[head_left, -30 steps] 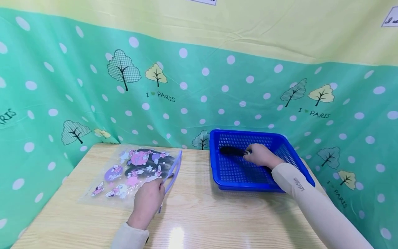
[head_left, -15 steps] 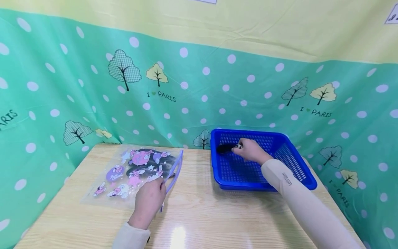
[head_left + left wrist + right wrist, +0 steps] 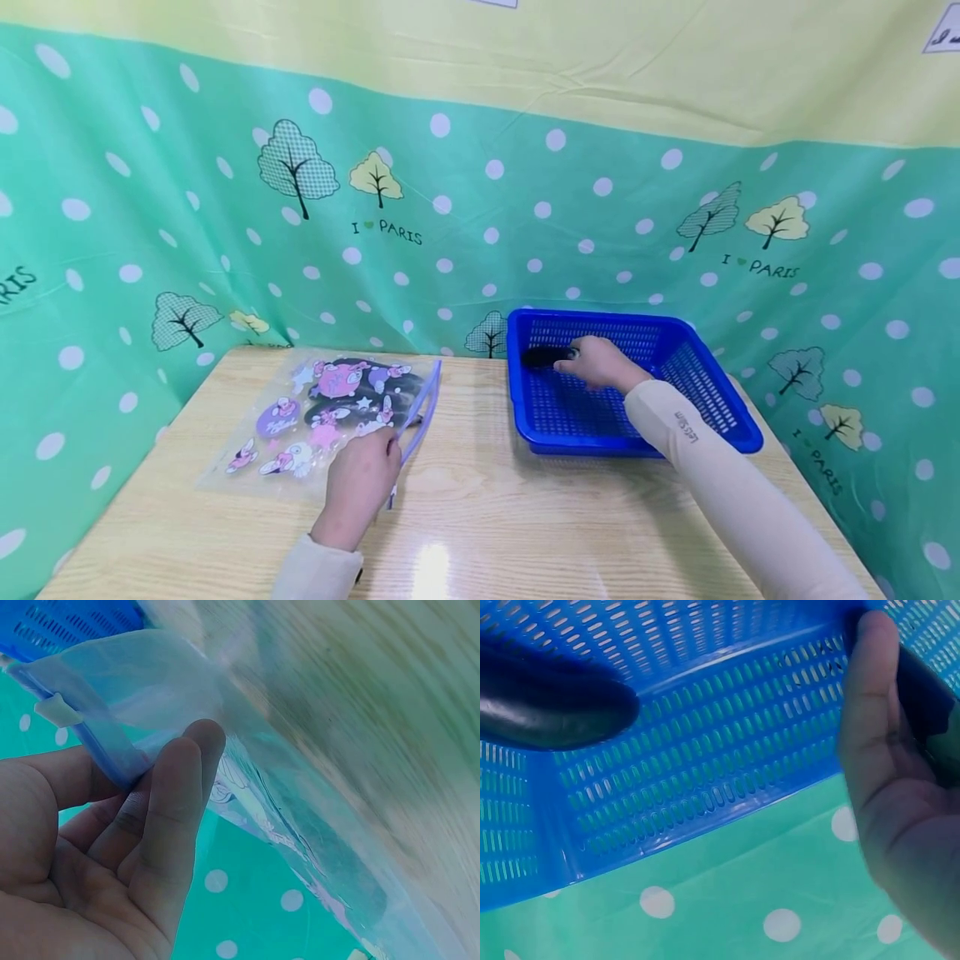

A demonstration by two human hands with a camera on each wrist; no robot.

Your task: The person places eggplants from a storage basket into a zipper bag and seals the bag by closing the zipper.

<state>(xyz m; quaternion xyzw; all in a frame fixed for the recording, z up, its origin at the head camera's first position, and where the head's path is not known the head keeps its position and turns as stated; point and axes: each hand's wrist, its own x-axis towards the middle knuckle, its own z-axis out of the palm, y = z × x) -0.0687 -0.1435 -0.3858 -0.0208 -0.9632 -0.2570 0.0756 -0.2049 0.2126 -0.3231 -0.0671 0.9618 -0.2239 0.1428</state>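
A clear zip bag [image 3: 273,454] with pink and purple cartoon prints lies flat at the left, dark eggplants [image 3: 352,408] showing through it. My left hand [image 3: 362,479] pinches the bag by its purple zip edge; in the left wrist view a white slider [image 3: 58,711] sits on that edge beside the fingers. Inside the blue basket [image 3: 525,417] my right hand [image 3: 600,363] grips a dark eggplant [image 3: 543,357] near its cap end, and the eggplant points left. In the right wrist view another eggplant [image 3: 555,705] shows its rounded end within the basket.
The basket has slotted walls and stands at the back right of the wooden table [image 3: 480,533], close to the green dotted curtain [image 3: 465,150]. That curtain also hangs along the left and right sides. Bare tabletop lies between the bag and the basket.
My right hand has moved left within the basket, the eggplant shifting slightly left with it. The left hand keeps its hold on the bag's edge.
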